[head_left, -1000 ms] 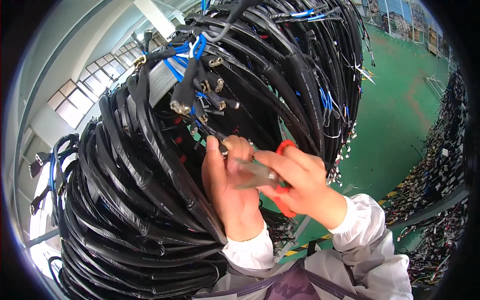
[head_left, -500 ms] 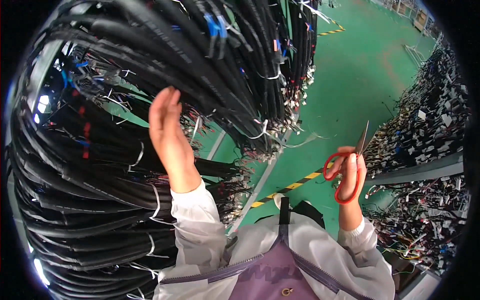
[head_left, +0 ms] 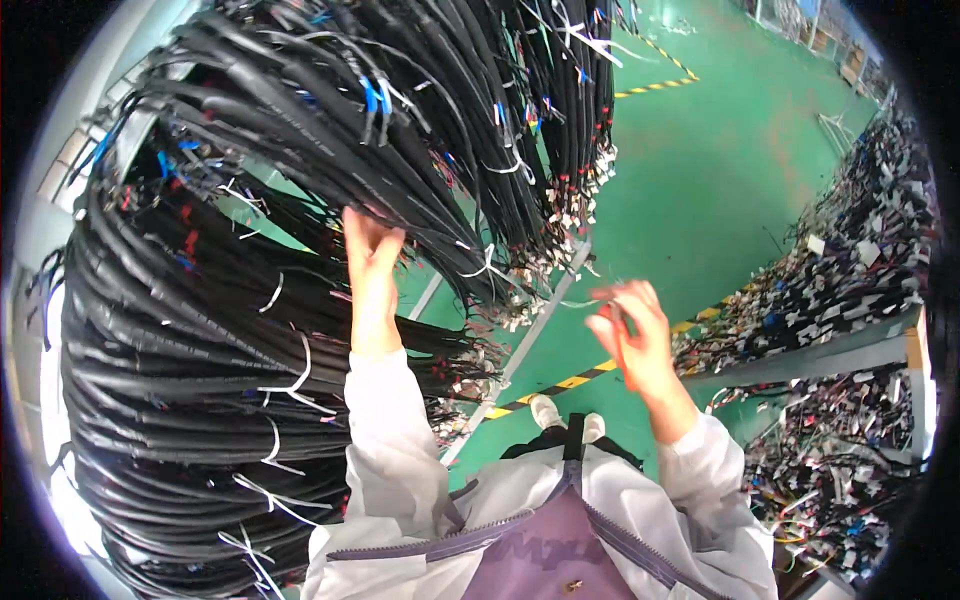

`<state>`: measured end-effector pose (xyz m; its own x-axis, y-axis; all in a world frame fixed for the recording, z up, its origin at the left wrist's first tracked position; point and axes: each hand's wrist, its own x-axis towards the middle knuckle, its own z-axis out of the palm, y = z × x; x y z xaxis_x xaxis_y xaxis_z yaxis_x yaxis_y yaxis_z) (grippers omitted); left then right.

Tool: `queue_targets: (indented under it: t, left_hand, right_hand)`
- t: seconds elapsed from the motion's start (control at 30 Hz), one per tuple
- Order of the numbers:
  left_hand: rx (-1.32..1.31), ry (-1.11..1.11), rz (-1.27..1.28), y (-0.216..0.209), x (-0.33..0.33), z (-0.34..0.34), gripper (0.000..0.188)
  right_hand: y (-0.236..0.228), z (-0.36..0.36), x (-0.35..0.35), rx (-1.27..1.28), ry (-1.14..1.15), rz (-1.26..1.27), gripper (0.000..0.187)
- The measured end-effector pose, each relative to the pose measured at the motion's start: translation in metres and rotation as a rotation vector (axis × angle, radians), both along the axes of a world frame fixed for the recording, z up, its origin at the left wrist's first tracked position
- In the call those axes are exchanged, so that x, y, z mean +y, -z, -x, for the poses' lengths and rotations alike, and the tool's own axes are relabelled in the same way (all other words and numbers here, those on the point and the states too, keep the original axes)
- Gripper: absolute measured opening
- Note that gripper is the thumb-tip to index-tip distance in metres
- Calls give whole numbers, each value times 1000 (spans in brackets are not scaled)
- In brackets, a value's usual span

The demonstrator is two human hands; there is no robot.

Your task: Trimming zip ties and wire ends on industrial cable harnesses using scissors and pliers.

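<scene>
A thick bundle of black cables [head_left: 330, 150] hangs in front of me on the left, with loose ends pointing down toward the floor. At its lower edge my left hand [head_left: 372, 270] is closed on the cables, its fingertips partly hidden among them. A white tie [head_left: 487, 264] circles the cables near their ends, to the right of that hand. My right hand [head_left: 640, 335] is held up over the floor, closed on a pair of scissors [head_left: 619, 325]; only part of the red handle shows, and motion blurs the fingers and hides the blades.
More tied black cable bundles [head_left: 190, 370] hang in layers at the left. At the right, piles of cable ends with white connectors [head_left: 840, 270] lie over a metal rail [head_left: 810, 358]. Yellow-and-black tape [head_left: 570, 383] crosses the green floor [head_left: 700, 150] near my shoes [head_left: 546, 411].
My left hand has moved from beside the bundle onto its lower edge and closed there. My right hand, with the scissors, has moved left toward the cable ends.
</scene>
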<state>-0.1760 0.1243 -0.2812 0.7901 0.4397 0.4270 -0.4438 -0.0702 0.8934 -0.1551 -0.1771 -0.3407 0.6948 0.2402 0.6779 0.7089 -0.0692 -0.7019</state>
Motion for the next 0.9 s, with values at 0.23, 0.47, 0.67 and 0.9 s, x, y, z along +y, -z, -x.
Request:
queue_targets:
  t: [0.23,0.47,0.67,0.9]
  left_hand:
    - [140,12,-18,3,17,-1,74]
    - [187,34,-32,7,31,-13,58]
    - [115,-88,-95,8,28,-3,17]
    - [176,-316,-257,32,-11,6,22]
  right_hand:
    - [-43,-47,97,316,-162,50,80]
    - [-21,-52,148,-85,-30,173,19]
    - [-25,-77,88,128,-124,220,14]
    - [-37,-66,70,13,-44,329,6]
